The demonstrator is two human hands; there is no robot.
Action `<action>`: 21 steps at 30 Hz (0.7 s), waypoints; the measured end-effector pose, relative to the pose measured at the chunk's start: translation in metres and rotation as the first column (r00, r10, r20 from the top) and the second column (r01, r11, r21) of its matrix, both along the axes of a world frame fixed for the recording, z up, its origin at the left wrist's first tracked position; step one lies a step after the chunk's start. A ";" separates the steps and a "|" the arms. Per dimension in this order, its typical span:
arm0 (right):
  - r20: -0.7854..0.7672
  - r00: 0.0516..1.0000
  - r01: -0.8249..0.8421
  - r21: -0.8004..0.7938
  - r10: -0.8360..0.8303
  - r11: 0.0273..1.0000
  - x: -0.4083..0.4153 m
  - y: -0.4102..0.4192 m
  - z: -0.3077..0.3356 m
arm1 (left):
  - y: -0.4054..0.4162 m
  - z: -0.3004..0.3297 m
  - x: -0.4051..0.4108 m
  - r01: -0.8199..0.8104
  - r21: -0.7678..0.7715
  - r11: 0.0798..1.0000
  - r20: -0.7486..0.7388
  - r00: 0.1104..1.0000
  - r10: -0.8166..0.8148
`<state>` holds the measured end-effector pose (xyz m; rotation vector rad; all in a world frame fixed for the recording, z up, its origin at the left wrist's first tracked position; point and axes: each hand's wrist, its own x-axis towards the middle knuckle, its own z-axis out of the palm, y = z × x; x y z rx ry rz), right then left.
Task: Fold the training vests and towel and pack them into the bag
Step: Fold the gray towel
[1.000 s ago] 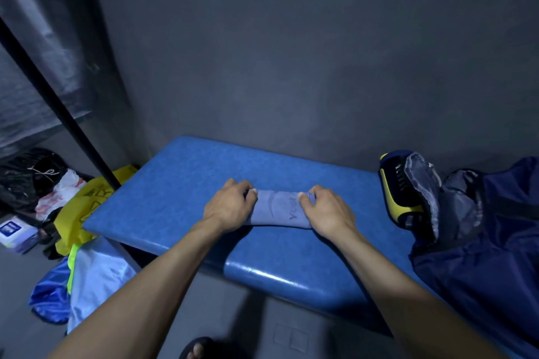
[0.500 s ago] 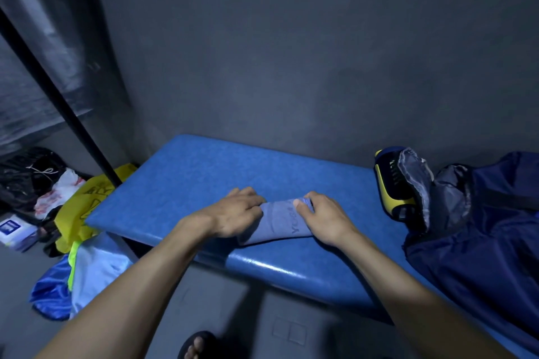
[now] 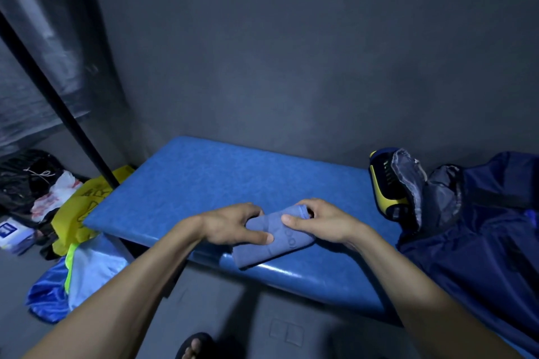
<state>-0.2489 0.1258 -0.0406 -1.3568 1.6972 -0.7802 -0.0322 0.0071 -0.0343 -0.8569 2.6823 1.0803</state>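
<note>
A small folded grey-blue towel (image 3: 272,239) lies tilted near the front edge of the blue padded bench (image 3: 204,181). My left hand (image 3: 233,224) grips its left side, thumb on top and fingers curled behind. My right hand (image 3: 320,220) pinches its upper right end, thumb laid across the top. The dark navy bag (image 3: 481,227) sits open on the bench's right end, its grey lining showing. Blue and light training vests with a neon stripe (image 3: 78,274) lie in a heap on the floor at the left.
A yellow and black item (image 3: 385,186) sits at the bag's mouth. On the floor at left are a yellow bag (image 3: 78,204), black bags (image 3: 23,175) and a small box (image 3: 11,232). A black pole (image 3: 58,108) slants past the bench's left corner. My sandalled foot (image 3: 194,347) shows below.
The towel has been turned from lying level to tilted and drawn toward the bench's front edge. Both hands shifted from pressing its ends to gripping it.
</note>
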 end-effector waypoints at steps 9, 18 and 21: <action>0.342 0.939 -0.025 0.034 0.012 0.999 -0.004 0.011 0.007 | 0.009 0.002 0.007 0.078 0.174 0.982 -0.304 0.952 -0.022; 0.232 0.950 0.262 -0.226 -0.209 0.938 -0.015 0.047 0.025 | 0.023 0.026 -0.029 0.052 0.189 0.981 -0.410 0.912 0.031; 0.023 0.980 0.199 -0.240 -0.200 0.950 -0.029 0.075 0.038 | 0.038 0.037 -0.045 0.113 0.163 0.980 -0.418 0.908 -0.035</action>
